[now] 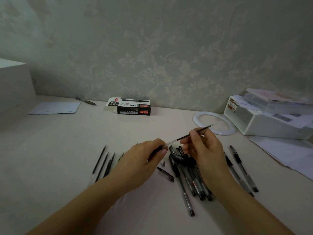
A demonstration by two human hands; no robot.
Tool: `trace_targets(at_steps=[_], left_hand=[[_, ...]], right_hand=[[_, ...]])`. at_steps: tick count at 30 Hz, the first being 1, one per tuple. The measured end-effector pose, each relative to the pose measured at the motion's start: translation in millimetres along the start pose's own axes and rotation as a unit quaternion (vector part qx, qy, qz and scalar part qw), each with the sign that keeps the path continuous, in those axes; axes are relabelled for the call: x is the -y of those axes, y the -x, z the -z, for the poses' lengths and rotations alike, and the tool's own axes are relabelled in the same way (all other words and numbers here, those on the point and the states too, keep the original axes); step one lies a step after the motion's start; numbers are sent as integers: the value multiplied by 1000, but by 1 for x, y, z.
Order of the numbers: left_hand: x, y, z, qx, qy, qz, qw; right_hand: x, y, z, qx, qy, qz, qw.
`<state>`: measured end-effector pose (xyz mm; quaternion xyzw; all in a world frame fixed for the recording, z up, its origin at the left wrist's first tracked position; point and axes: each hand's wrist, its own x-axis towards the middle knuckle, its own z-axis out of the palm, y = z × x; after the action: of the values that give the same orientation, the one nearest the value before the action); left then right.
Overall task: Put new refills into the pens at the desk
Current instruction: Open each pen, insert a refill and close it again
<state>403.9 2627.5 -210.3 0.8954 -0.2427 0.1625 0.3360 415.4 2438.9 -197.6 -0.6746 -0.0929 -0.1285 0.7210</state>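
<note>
1. The black and white box (132, 106) at the back of the desk has "1120" printed on its top face, upside down from this angle.
2. The same "1120" runs sideways on the box's open white flap.
3. The box's red labels and the small print along its front are too blurry to read.
4. The white organizer (264, 123) has small labels, not readable either.

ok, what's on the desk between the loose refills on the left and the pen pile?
Head view: the left hand and its forearm cover most of that stretch. Just right of it lie a loose pen cap and a small tip piece, short of the pen pile.
</note>
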Motion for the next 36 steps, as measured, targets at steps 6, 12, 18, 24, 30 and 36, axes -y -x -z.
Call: trace_targets(at_steps=[6, 12, 18, 24, 30, 36], left_hand=[[0, -1, 0, 1, 4, 7, 1000], [0, -1, 2, 0, 14, 11, 1000], [0, 0, 1, 6, 36, 16, 999], [-2, 0, 4, 7, 90, 8, 996], [-6, 0, 3, 13, 63, -17, 998], [-3, -2, 4, -44, 54, 12, 997]], right_hand=[[1, 0, 2, 2, -6, 12, 1000], [2, -1, 4, 30, -26, 22, 999], [2, -1, 5, 41, -35, 21, 998], [7, 0, 4, 31, 4, 60, 998], [7, 5, 2, 103, 57, 63, 991], [-2, 4, 3, 136, 298, 124, 937]])
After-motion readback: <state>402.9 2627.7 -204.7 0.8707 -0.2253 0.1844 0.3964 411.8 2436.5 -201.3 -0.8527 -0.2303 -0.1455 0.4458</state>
